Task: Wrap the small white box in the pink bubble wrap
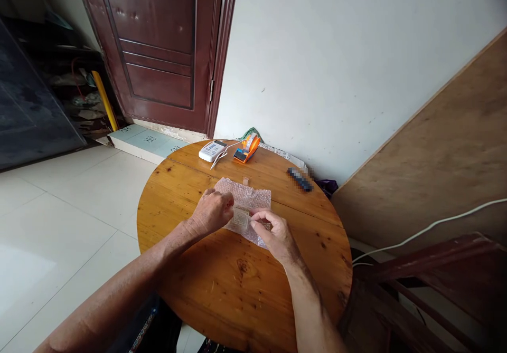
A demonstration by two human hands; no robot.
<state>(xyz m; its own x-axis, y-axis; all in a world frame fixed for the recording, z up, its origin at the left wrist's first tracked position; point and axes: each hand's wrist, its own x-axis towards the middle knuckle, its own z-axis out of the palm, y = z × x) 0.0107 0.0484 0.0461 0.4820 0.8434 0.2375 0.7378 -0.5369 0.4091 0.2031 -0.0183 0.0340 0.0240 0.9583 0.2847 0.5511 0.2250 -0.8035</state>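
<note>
A sheet of bubble wrap [247, 197] lies on the round wooden table [222, 289]. On its near edge sits a small pale square item [240, 218]. My left hand [212, 211] is closed, its fingers pinched on the left side of that item. My right hand [273, 231] is closed too, thumb and fingers pinching the item's right side over the wrap. A short strip of clear tape [245, 181] sticks up at the wrap's far edge.
At the table's far edge lie a white device with a cable [212, 150], an orange tape dispenser [246, 148] and a dark blurred object [300, 179]. A wooden board [443, 147] leans on the right wall. A dark door [158, 47] stands behind.
</note>
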